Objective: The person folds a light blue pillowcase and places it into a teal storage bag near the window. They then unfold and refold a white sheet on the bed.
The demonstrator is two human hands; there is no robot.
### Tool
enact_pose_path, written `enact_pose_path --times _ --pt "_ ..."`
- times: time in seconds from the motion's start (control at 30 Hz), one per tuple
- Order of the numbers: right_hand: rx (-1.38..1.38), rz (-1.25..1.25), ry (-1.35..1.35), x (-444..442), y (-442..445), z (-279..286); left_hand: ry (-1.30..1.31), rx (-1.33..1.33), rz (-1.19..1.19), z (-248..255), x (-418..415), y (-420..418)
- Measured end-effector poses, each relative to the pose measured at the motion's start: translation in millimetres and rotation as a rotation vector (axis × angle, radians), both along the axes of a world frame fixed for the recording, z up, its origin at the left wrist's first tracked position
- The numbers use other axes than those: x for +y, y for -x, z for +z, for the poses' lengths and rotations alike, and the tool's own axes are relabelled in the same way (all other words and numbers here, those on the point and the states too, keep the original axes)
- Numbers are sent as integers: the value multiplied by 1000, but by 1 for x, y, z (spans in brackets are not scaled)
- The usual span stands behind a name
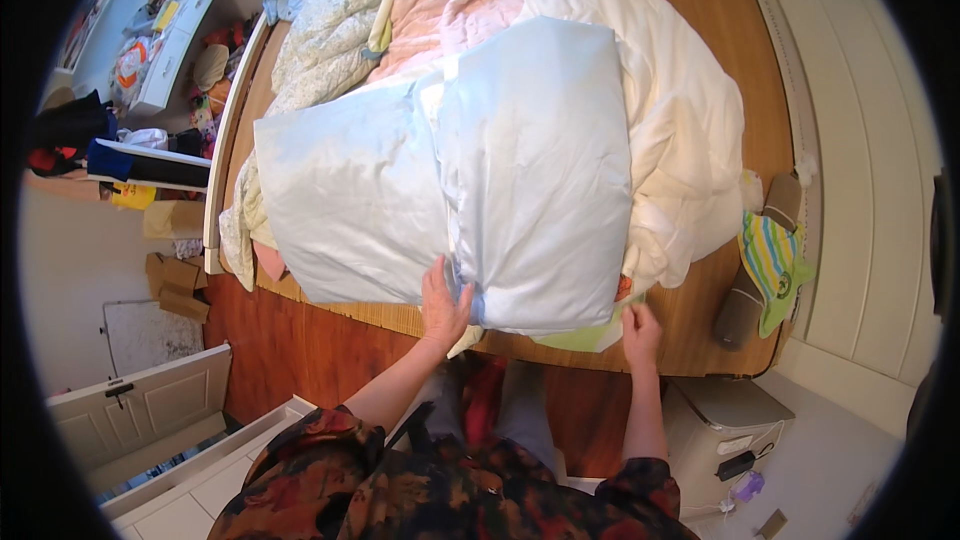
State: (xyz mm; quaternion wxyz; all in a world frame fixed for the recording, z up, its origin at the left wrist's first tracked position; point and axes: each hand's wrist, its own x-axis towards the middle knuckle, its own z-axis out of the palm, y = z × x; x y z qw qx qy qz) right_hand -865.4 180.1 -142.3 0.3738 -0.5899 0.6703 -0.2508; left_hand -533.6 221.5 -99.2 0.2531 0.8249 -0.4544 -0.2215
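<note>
A pale blue quilt (360, 187), folded towards its middle, lies across the near part of a bed. My left hand (445, 305) rests on its near edge, where the two folded parts meet, with the fingers apart. Just off the quilt's near right corner is my right hand (641, 326), its fingers curled by a light green cloth (581, 337); whether it pinches the cloth is unclear. A white quilt (690, 127) lies bunched to the right, partly beneath the blue one. Behind are pink bedding (427, 0) and a floral quilt (330, 22).
The bed mat (750, 37) shows around the bedding. A striped cloth (772, 262) lies over a brown bolster (739, 315) at the right. A bedside cabinet (727, 405) stands near right. Open drawers (166, 67) and cardboard (176, 289) are at the left.
</note>
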Motion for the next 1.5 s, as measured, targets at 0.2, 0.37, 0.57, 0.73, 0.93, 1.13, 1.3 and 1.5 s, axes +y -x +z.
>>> enact_pose_path --times 0.2,0.37,0.57,0.73,0.93,1.13,1.3,1.5 --pt "-312 55 -189 -93 -39 2 160 139 -223 35 -72 14" --pt "-481 -5 -271 -105 -67 34 -48 572 10 11 -121 33" --pt "-423 236 -89 -90 -131 91 -68 1248 114 20 -123 6" --pt "-65 346 3 -63 -239 155 -72 1935 255 15 -115 -45" --pt "287 685 137 -32 -385 138 26 1739 275 -60 -31 -173" --pt "72 712 212 8 -447 58 -471 1278 204 -16 56 -275" --pt "63 273 161 -7 -393 69 -454 1165 113 -21 84 -282" --pt "-170 104 -19 -129 -328 42 -60 546 -285 -55 63 -236"
